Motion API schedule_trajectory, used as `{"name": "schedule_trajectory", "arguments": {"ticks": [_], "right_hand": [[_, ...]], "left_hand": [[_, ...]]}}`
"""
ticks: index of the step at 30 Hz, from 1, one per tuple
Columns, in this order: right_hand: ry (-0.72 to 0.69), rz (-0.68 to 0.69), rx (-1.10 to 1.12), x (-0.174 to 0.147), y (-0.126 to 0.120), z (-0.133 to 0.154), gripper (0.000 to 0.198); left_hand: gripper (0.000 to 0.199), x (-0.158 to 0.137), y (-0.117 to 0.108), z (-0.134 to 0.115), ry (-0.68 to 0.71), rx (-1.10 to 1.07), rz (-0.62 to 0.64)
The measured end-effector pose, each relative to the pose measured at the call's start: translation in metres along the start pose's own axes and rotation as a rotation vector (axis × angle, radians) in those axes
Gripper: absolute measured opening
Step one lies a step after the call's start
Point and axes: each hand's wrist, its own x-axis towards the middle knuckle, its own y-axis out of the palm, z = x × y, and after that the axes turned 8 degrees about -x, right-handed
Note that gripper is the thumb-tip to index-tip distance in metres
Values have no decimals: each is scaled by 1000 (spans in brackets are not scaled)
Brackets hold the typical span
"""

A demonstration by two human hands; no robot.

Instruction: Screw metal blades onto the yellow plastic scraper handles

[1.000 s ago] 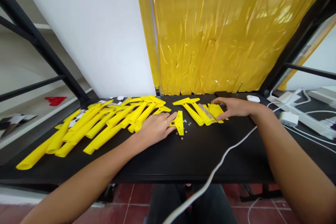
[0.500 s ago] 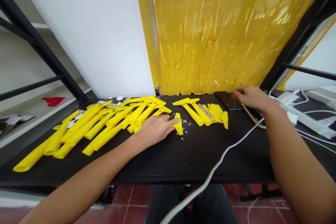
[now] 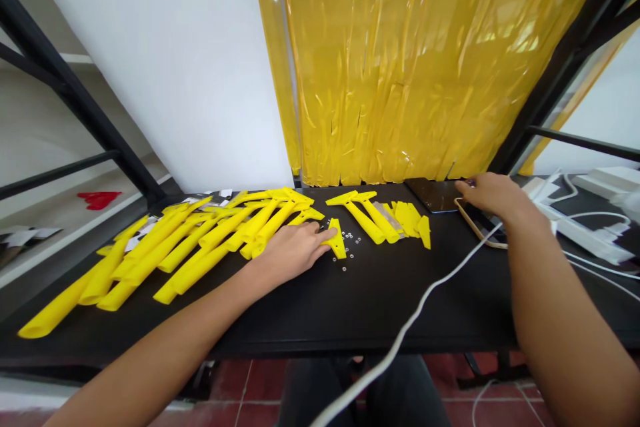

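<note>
My left hand [image 3: 299, 245] rests on the black table, thumb and fingers closed on the edge of a small flat yellow plastic piece [image 3: 339, 240] with holes. Several tiny metal nuts [image 3: 351, 256] are scattered around that piece. At the right, my right hand [image 3: 493, 195] is closed around what looks like a small screwdriver [image 3: 470, 182], its thin shaft pointing up; the fingers hide part of it. Below that hand lies a phone with a tan case edge [image 3: 467, 217], and a dark tablet-like slab [image 3: 433, 195] is to its left.
Many yellow tube-handled parts [image 3: 175, 247] are piled on the left. Two more T-shaped parts [image 3: 367, 220] and flat yellow pieces [image 3: 407, 217] lie mid-table. A white cable [image 3: 425, 297] crosses the front edge. Power strips [image 3: 585, 233] sit right; a yellow curtain [image 3: 400, 80] hangs behind.
My right hand has shifted slightly right and lifted, showing more of the phone and the thin shaft. My left hand stays on the yellow piece. The view has moved slightly.
</note>
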Motion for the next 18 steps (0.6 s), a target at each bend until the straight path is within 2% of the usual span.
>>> {"name": "schedule_trajectory", "arguments": {"ticks": [2, 5, 8, 12, 18], "right_hand": [[-51, 45, -24, -9, -12, 34, 48], [-328, 11, 140, -29, -27, 91, 45], [-609, 43, 225, -48, -30, 132, 39], [-769, 70, 272, -64, -26, 155, 34], [-855, 43, 343, -75, -27, 167, 30]], "left_hand": [[37, 0, -1, 0, -23, -15, -11], [38, 1, -3, 1, -42, -26, -40], [35, 1, -8, 3, -46, -27, -73], [34, 1, -10, 5, -66, -40, -129], [31, 1, -9, 4, -122, -162, -340]]}}
